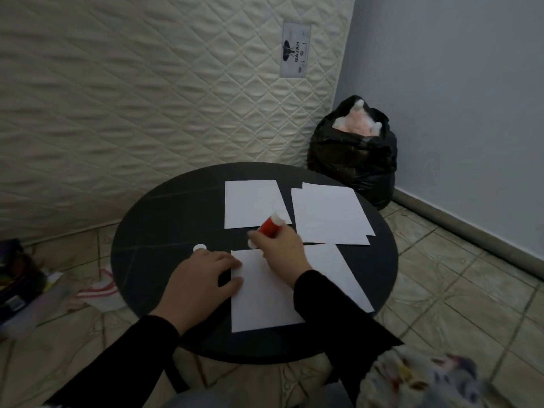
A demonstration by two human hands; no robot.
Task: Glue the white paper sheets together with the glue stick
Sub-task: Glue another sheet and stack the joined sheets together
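Observation:
Several white paper sheets lie on a round black table (153, 248). The nearest sheet (265, 301) is pinned at its left edge by my left hand (203, 281), fingers flat and spread. My right hand (279, 245) grips a red glue stick (269, 226) over that sheet's top edge, its lower end hidden behind my fingers. Another sheet (338, 275) lies partly under my right arm. Farther back are one sheet (253, 203) and a stack of two (329, 213). The white cap (200, 247) rests on the table beside my left hand.
A quilted mattress (147, 98) leans against the wall behind the table. A full black rubbish bag (353, 154) stands in the corner at the right. Cloth and clutter (97, 293) lie on the tiled floor at the left.

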